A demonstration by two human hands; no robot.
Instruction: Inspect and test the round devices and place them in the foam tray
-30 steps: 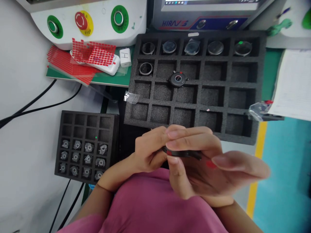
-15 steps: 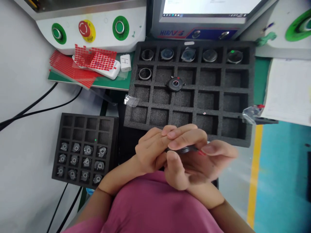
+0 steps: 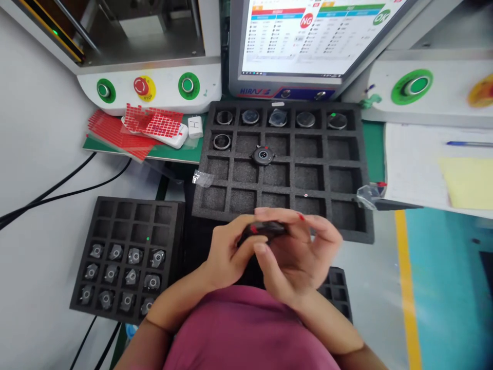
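Close to my body, a dark round watch case (image 3: 271,227) is held between both hands. My left hand (image 3: 227,254) grips its left side with thumb and fingers, near a small red mark on the case. My right hand (image 3: 304,252) holds the other side, its thumb below and its fingers curled over the top. A small red sticker (image 3: 301,217) shows at a right fingertip. Beyond the hands, another watch case (image 3: 263,154) lies back up on the dividers of a large black foam tray (image 3: 367,216). Several round watch cases, one of them (image 3: 222,142) ring-like, sit in its far pockets.
At left stands a smaller foam tray (image 3: 177,216) with several wrapped watch parts. Red sticker sheets (image 3: 119,134) and a white adapter (image 3: 195,126) lie behind it. A monitor (image 3: 292,85), button panels (image 3: 165,92), papers (image 3: 408,159) and a pen (image 3: 468,144) are farther back.
The view has tilted up, showing more of the monitor. My hands have turned the watch case, and the small red sticker has gone from near my right thumb to a raised right finger.
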